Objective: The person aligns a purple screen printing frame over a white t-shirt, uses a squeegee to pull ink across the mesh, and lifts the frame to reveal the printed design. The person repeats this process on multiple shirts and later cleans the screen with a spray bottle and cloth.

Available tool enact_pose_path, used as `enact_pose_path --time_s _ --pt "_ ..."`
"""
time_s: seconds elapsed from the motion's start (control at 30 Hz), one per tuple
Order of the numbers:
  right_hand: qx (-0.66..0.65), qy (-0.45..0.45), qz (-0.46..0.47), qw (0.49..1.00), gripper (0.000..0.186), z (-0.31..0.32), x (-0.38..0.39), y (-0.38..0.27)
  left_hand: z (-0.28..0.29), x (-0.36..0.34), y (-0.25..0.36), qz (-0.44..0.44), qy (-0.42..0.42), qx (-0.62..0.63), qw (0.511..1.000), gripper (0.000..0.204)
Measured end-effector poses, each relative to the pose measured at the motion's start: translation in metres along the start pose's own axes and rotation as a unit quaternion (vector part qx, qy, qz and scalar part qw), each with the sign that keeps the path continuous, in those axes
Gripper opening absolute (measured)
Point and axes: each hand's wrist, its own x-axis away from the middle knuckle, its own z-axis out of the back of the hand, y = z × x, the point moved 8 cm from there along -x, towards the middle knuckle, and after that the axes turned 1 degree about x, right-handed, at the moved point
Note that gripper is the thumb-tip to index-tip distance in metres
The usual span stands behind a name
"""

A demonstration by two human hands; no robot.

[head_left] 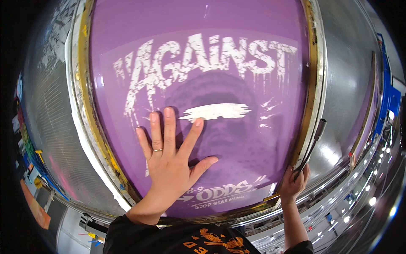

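Note:
A large purple screen-printing mesh [139, 38] with white lettering and brush-like marks in its stencil lies before me. The faint dark image of a head shows through it. My left hand [168, 167] is over the mesh, left of the middle, palm down with its fingers spread and a ring on one finger. I cannot tell whether it presses on the mesh. At the screen's near right corner, my right hand [294, 184] is closed around a dark socket wrench [313, 146], a thin rod with a cylindrical end pointing up and away beside the frame.
A worn frame edge [312, 76] with brownish tape borders the mesh. Grey metal-looking surfaces lie to the left [46, 106] and right [344, 84]. Blue machine parts [387, 101] stand at the far right. Metal rails [270, 228] run along the near right side.

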Motion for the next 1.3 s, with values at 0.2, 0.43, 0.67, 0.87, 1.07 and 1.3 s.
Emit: enact_pose_path --time_s 0.2,0.43,0.67,0.87,1.07,1.3 --pt "-0.027 0.025 0.012 0.999 0.025 0.001 -0.010 -0.007 -0.001 -0.001 0.002 -0.004 0.006 -0.025 1.000 0.088" --pt "-0.017 0.027 -0.003 0.999 0.028 0.000 -0.011 -0.007 -0.001 -0.002 0.005 -0.015 -0.003 -0.037 0.999 0.089" --pt "-0.016 0.025 -0.013 0.999 0.033 0.001 -0.014 -0.010 0.004 -0.011 0.032 -0.030 -0.026 -0.007 0.999 0.088" --pt "-0.033 0.008 -0.029 0.999 0.037 0.000 -0.010 -0.005 -0.016 -0.057 0.078 -0.218 -0.032 -0.028 0.975 0.083" --pt "-0.037 0.009 -0.036 0.999 0.033 0.001 -0.013 -0.003 -0.015 -0.066 0.078 -0.221 -0.024 -0.049 0.974 0.080" --pt "-0.056 0.003 -0.028 0.998 0.027 0.002 -0.016 -0.005 -0.016 -0.067 0.076 -0.216 -0.017 -0.051 0.975 0.077"
